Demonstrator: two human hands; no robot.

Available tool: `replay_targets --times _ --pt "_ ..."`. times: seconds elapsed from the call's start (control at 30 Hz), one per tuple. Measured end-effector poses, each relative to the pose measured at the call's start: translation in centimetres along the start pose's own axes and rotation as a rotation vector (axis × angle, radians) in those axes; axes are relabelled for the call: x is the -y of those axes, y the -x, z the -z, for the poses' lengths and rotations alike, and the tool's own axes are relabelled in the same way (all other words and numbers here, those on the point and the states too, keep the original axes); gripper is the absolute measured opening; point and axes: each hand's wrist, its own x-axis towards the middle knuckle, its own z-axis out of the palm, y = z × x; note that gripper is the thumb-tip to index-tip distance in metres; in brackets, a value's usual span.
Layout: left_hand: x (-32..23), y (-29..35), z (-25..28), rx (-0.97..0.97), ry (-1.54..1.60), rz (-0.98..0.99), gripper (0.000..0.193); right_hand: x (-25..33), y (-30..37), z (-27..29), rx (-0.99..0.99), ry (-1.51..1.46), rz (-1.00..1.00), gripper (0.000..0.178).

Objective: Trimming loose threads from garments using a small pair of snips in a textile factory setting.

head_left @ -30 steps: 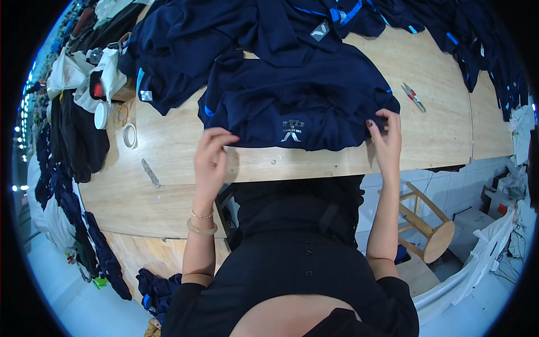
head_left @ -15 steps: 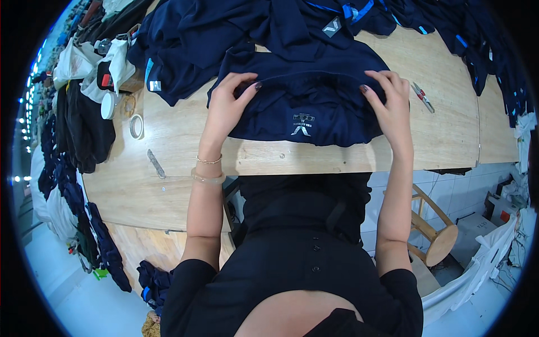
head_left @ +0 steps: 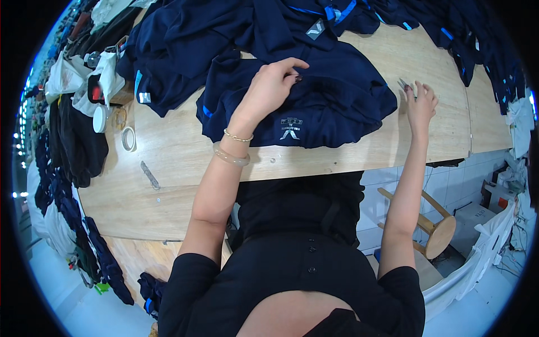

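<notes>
A navy garment point(head_left: 342, 112) lies bunched on the table in front of me, its neckline opening toward me. A pale printed mark shows on its inside. My left hand point(head_left: 272, 87), with two bracelets at the wrist, is closed at the neckline's far edge, thumb and forefinger pinching the cloth. Off to the garment's right, my right hand point(head_left: 421, 106) has its fingers closed around small thread snips point(head_left: 401, 83). Only the metal tips of the snips stick out; the handles are hidden under the fingers.
More navy garments point(head_left: 191, 39) with blue trim are heaped along the far side of the wooden table point(head_left: 185, 196). On the left are a tape roll point(head_left: 129, 139), a round white lid point(head_left: 100, 119) and dark cloth point(head_left: 84, 135). A wooden stool point(head_left: 441, 236) stands below at right.
My right hand has left the neckline and moved right onto the snips, which lay on the table before. My left hand has shifted right along the neckline's far edge.
</notes>
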Motion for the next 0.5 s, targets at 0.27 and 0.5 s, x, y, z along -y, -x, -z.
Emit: replay_targets --times 0.27,0.5 --pt "-3.4 1.3 2.0 0.157 0.53 0.173 0.024 -1.0 -0.2 -0.7 0.285 -0.228 -0.151 0.02" --pt "-6.5 2.5 1.4 0.013 0.715 0.215 0.029 8.9 0.8 9.3 0.083 -1.275 -0.274 0.015"
